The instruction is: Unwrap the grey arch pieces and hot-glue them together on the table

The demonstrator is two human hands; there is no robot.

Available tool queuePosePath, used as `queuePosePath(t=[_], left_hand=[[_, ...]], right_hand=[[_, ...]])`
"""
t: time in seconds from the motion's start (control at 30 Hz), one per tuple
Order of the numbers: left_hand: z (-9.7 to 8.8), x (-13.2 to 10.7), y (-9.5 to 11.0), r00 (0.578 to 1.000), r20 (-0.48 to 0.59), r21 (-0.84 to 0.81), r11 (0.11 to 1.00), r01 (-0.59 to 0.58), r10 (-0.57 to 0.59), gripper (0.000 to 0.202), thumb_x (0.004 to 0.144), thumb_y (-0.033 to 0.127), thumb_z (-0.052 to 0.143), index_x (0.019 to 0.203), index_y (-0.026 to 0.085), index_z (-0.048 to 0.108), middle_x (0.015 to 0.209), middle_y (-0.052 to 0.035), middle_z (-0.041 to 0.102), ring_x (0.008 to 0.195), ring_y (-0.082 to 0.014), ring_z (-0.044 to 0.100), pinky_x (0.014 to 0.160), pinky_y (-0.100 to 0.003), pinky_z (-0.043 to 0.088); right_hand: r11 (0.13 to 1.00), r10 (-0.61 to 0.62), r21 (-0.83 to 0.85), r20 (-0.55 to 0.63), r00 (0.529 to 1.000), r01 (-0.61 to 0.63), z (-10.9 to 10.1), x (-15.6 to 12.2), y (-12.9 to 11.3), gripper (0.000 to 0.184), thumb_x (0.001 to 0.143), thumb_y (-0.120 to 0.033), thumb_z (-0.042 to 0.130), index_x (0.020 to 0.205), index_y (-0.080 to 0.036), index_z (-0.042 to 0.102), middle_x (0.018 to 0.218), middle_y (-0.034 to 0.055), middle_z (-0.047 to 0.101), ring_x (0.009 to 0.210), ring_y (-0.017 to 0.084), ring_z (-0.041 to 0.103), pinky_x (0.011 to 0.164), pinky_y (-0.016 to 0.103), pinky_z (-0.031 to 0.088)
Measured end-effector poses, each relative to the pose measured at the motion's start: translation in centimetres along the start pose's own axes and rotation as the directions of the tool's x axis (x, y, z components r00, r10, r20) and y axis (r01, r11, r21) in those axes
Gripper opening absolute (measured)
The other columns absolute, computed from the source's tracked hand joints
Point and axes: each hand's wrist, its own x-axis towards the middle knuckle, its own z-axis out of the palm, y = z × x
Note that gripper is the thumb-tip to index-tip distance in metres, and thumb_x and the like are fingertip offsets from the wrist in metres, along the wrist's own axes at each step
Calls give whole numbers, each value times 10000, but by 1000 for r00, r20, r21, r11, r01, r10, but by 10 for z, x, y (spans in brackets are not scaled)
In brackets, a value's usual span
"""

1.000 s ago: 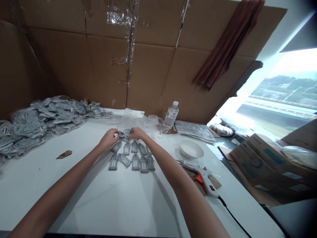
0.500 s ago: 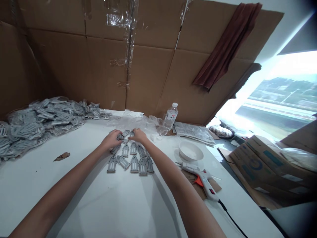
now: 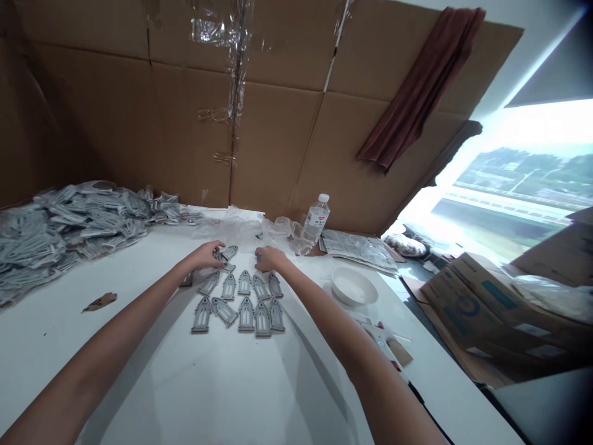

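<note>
Small grey arched window-shaped pieces [image 3: 245,315] lie in loose rows on the white table [image 3: 194,389], several of them face up. At the back left of these rows, my left hand [image 3: 204,256] is closed with its fingertips on a grey arched piece [image 3: 217,255]. Another arched piece [image 3: 230,251] lies against those fingertips. My right hand [image 3: 272,259] stands at the back right of the rows, its fingers pinched on a grey piece [image 3: 259,257] that is mostly hidden. One piece [image 3: 187,280] is partly covered by my left wrist.
A heap of bagged grey pieces [image 3: 83,222] fills the back left. Behind my hands lie clear plastic wrap [image 3: 241,225] and a water bottle [image 3: 315,224]. To the right are a white bowl [image 3: 354,287], a glue gun [image 3: 382,337] partly behind my forearm, and cardboard boxes [image 3: 491,315].
My right hand has moved right, away from my left hand, with a grey piece in its fingers. The view has shifted slightly, and my right forearm now covers more of the glue gun.
</note>
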Motion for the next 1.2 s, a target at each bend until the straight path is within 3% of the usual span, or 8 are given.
queuePosePath(t=[0.13, 0.23, 0.33, 0.53, 0.77, 0.97, 1.07, 1.2], left_hand=[[1, 6, 0, 1000, 19, -25, 1000, 11, -11, 726, 551, 426, 734, 1207, 172, 554, 1128, -100, 613, 975, -254, 615, 774, -295, 490], [4, 10, 0, 1000, 8, -40, 999, -9, 10, 709, 563, 431, 722, 1198, 167, 553, 1147, -96, 603, 1000, -256, 601, 814, -308, 482], [9, 13, -1, 999, -17, -41, 999, -31, 30, 699, 567, 436, 718, 1185, 155, 554, 1166, -100, 594, 1033, -266, 582, 856, -326, 469], [14, 19, -8, 997, -69, -19, 1000, -23, 22, 658, 571, 426, 719, 1149, 151, 567, 1165, -116, 589, 1044, -282, 568, 881, -360, 459], [8, 26, -12, 997, -33, -30, 997, -77, 76, 620, 557, 399, 730, 1118, 178, 583, 1136, -96, 601, 1037, -276, 570, 881, -364, 465], [13, 34, -3, 989, 16, -56, 988, -143, 144, 590, 587, 410, 722, 1115, 192, 576, 1170, -88, 577, 1060, -271, 562, 886, -362, 468], [24, 36, 9, 982, 33, -63, 981, -184, 187, 589, 586, 405, 731, 1109, 179, 581, 1163, -96, 582, 1059, -274, 562, 909, -370, 459], [31, 28, 25, 971, 63, -60, 972, -227, 230, 658, 634, 482, 717, 1189, 170, 549, 1187, -104, 587, 1066, -265, 567, 917, -349, 458]], right_hand=[[996, 83, -29, -23, 996, -84, -7, -2, 1, 429, 682, -362, 704, 1059, -159, 681, 1162, 198, 611, 1050, 343, 598, 838, 410, 458], [997, 80, 18, -32, 996, -80, -8, 8, -14, 419, 756, -438, 637, 1073, -167, 675, 1188, 179, 611, 1070, 321, 594, 849, 392, 456], [994, 57, 95, -16, 998, -55, -4, 26, -35, 506, 784, -528, 585, 1179, -213, 623, 1200, 123, 624, 1088, 273, 595, 817, 325, 469], [989, 23, 143, 48, 999, -30, 1, 57, -54, 761, 655, -579, 671, 1292, -189, 521, 1215, 109, 619, 1058, 270, 612, 740, 291, 491], [987, -154, 78, 165, 974, 143, -16, 52, -27, 714, 618, -476, 731, 1263, -205, 585, 1229, 91, 618, 1078, 260, 600, 801, 264, 470], [971, -236, 29, 259, 936, 237, -33, 25, 11, 678, 532, -359, 781, 1184, -213, 664, 1207, 95, 627, 959, 261, 635, 669, 250, 468], [969, -246, 28, 228, 942, 246, -37, 22, 14, 501, 606, -316, 733, 1084, -165, 715, 1103, 97, 677, 934, 248, 643, 700, 247, 463], [962, -273, 65, 116, 955, 266, -28, 31, -1, 515, 741, -359, 634, 1202, -131, 651, 1179, 115, 650, 1036, 233, 615, 799, 237, 454]])
